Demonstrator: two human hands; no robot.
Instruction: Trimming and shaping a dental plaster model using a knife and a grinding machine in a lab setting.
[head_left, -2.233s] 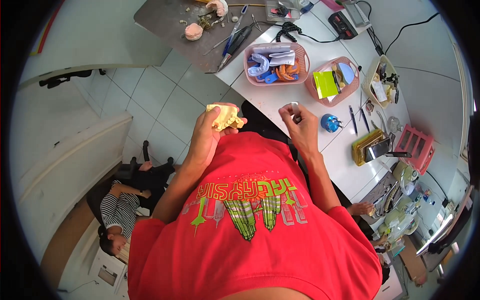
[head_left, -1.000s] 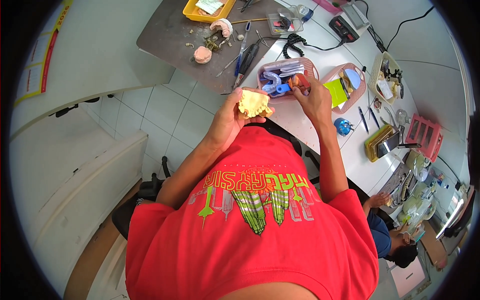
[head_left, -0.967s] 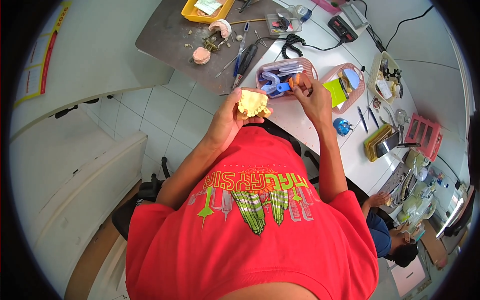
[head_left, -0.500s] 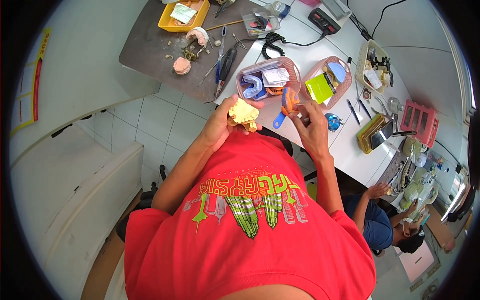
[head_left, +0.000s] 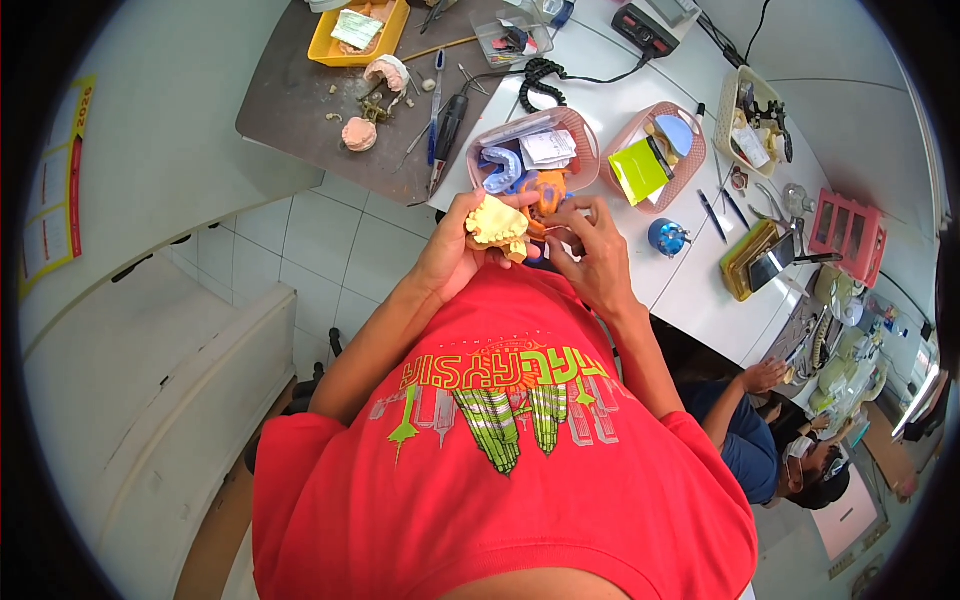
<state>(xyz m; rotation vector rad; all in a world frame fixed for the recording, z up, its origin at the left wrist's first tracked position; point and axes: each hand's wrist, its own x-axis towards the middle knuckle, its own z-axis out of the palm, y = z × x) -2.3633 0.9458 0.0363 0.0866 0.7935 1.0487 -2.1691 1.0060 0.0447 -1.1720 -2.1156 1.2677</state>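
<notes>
My left hand (head_left: 455, 250) is closed round a pale yellow dental cast (head_left: 497, 223), above the bench's near edge. Just right of it, my right hand (head_left: 595, 250) has curled fingers on an orange impression tray (head_left: 546, 188) with blue-purple parts; its lower portion is partly hidden between both hands. Behind them a pink basket (head_left: 590, 145) holds blue trays (head_left: 503, 172) and white papers (head_left: 548, 148). A blue metal canister (head_left: 668, 236) stands right of my right hand.
A dark mat (head_left: 290, 100) holds pink casts (head_left: 359, 134), tools and a yellow tray (head_left: 325, 45). Further right are a second basket (head_left: 625, 140), pens, a phone (head_left: 770, 265) and a pink rack (head_left: 845, 235). A co-worker in blue (head_left: 745, 450) works at lower right.
My right hand took the orange-and-blue tray out of the basket, then moved it left beside the cast in my left hand. The co-worker at lower right has come further into view.
</notes>
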